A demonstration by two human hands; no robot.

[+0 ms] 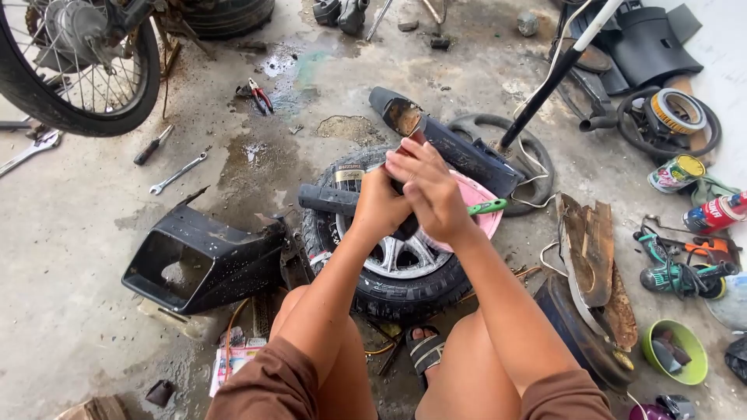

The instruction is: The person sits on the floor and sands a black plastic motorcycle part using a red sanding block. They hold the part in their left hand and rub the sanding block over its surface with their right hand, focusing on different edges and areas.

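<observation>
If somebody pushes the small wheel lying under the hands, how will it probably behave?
The wheel lies flat on the floor, so it probably slides rather than rolls. Its metal hub and thick tyre suggest it is heavy and stiff.

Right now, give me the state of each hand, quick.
Left hand: closed around the black handlebar grip.
Right hand: fingers curled shut over the same part; exact hold cannot be told.

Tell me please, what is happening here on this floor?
A person squats on a stained concrete floor over a small wheel lying flat. Both hands meet above it: the left hand is closed on a black handlebar grip, and the right hand is wrapped around a dark part beside it. A pink bowl sits on the wheel under the hands. A black plastic fairing lies to the left, wrenches further off.
</observation>
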